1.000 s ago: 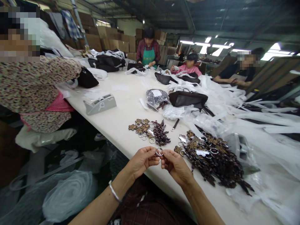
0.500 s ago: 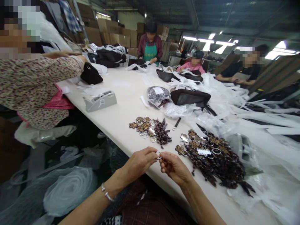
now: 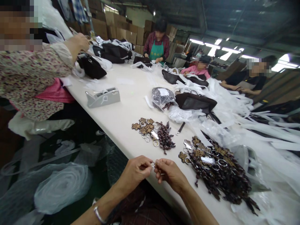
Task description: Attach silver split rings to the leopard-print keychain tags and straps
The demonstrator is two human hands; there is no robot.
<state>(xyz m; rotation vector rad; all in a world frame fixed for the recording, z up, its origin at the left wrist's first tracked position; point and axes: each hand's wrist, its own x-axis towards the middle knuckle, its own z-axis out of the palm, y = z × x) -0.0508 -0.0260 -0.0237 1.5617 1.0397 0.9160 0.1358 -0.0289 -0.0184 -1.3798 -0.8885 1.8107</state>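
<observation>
A small metal key ring (image 3: 152, 165) is pinched between my two hands near the front edge of the table. My left hand (image 3: 137, 170) grips its left side with closed fingertips. On the other side, my right hand (image 3: 170, 173) holds it between thumb and fingers. Just beyond lies a small group of leopard-print keychains (image 3: 147, 128) with metal rings and dark tassels (image 3: 166, 137). To the right of my right hand rests a larger heap of similar keychains (image 3: 200, 150), their dark brown tassels spread toward the lower right.
A grey tape dispenser (image 3: 104, 97) stands at the table's left edge. A dark bag (image 3: 196, 102), a plastic-wrapped bundle (image 3: 162, 96) and a short strap with a clip (image 3: 181, 128) lie farther back. White strips cover the right side. Several co-workers surround the table (image 3: 126, 109).
Both hands have shifted slightly down and left in view, still pinching the ring, with the left fingers more bent. The co-worker at the left has raised a hand off the dark bag.
</observation>
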